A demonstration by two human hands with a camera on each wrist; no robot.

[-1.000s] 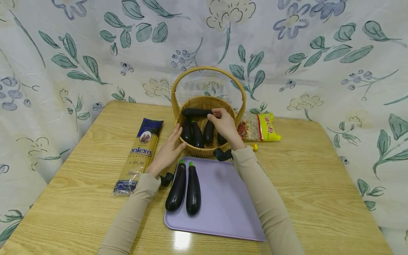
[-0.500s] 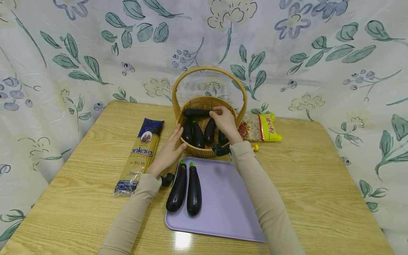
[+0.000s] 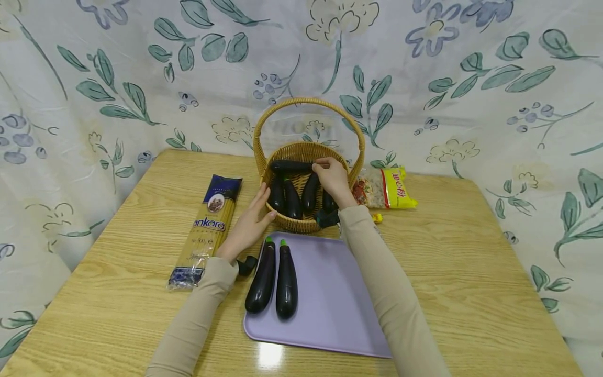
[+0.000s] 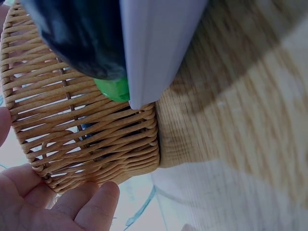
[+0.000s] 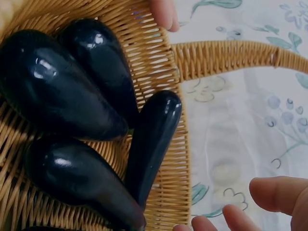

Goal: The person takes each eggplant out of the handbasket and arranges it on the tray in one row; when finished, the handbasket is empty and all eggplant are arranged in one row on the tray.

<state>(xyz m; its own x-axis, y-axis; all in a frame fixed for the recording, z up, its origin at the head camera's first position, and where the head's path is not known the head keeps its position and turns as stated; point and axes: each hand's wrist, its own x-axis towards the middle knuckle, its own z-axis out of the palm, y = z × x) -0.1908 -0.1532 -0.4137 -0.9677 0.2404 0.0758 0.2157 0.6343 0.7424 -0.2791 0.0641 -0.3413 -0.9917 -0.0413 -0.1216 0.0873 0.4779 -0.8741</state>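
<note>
Several dark eggplants (image 3: 292, 199) lie in a wicker basket (image 3: 301, 226) with a tall handle. One eggplant (image 3: 289, 166) lies crosswise against the back wall. My right hand (image 3: 333, 180) hovers over the basket's right side, fingertips close to that eggplant's right end. The right wrist view shows nothing between its thumb (image 5: 274, 192) and its fingers. My left hand (image 3: 252, 222) rests against the basket's left side, fingers fairly straight along the outside, thumb near the front rim. Two more eggplants (image 3: 286, 280) with green stem ends lie side by side on a light purple tray (image 3: 339, 309).
Left of the basket is a pack of spaghetti (image 3: 204, 230) with blue ends. A yellow and clear food bag (image 3: 383, 188) lies behind the right arm. The patterned curtain (image 3: 188, 78) rises right behind the basket. The tray's edge (image 4: 154, 53) sits close to the basket's front.
My right hand has shifted slightly to the right along the back of the basket. The left hand, the basket and the eggplants stay in place.
</note>
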